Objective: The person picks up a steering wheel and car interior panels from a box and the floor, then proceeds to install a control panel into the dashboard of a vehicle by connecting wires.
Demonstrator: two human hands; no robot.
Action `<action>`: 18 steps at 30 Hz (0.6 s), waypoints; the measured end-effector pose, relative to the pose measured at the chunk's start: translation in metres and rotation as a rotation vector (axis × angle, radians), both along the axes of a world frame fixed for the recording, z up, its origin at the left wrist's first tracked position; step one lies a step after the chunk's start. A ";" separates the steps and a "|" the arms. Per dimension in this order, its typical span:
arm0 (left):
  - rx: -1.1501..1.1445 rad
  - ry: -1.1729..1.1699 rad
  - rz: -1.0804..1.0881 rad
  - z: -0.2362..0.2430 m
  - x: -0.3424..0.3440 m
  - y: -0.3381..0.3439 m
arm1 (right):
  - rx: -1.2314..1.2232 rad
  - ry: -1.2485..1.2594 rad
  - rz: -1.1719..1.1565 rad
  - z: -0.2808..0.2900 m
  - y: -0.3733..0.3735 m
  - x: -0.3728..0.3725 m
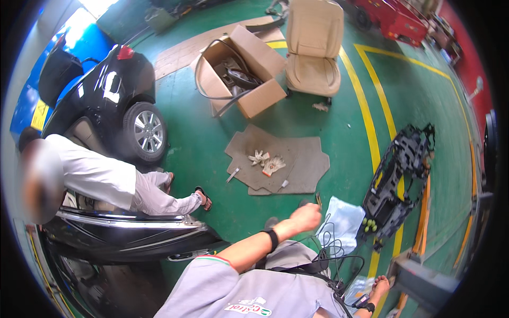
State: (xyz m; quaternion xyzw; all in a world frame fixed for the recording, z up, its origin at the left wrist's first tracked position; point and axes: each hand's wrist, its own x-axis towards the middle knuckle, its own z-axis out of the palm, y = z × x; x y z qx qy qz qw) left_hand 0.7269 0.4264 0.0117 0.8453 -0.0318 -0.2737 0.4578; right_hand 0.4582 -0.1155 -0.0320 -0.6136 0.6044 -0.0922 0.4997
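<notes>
My left hand (pixel 306 216) is stretched forward over the green floor, closed in a fist, with a black band on the wrist. A thin dark-and-yellow tool (pixel 318 200) sticks out past its knuckles. Just right of the fist lie a white plastic bag (pixel 347 214) and a tangle of black cables (pixel 331 245). My right hand (pixel 379 288), with a watch on its wrist, is low at the right among the cables, beside a grey block (pixel 424 281). Its fingers are too small to make out. A black plastic frame part (pixel 398 172) stands beyond the bag.
A person in white (pixel 106 180) crouches at the left beside a black car (pixel 114 100) with an open door (pixel 132 233). Further off lie a grey floor mat (pixel 302 159) with gloves (pixel 266 162), a cardboard box of parts (pixel 249 71) and a beige car seat (pixel 314 45). Yellow lines (pixel 366 114) cross the floor.
</notes>
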 end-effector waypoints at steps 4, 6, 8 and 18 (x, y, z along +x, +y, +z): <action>0.155 -0.060 0.316 -0.017 0.036 0.064 | 0.093 -0.176 0.220 -0.015 -0.032 0.150; 0.236 -0.060 0.487 -0.017 0.034 0.101 | 0.015 -0.081 0.409 0.029 0.029 0.263; 0.268 -0.012 0.656 -0.029 0.038 0.123 | -0.010 -0.074 0.469 0.051 0.045 0.335; 0.403 0.621 0.731 -0.158 -0.004 0.211 | 0.030 -0.207 1.014 0.084 0.181 0.604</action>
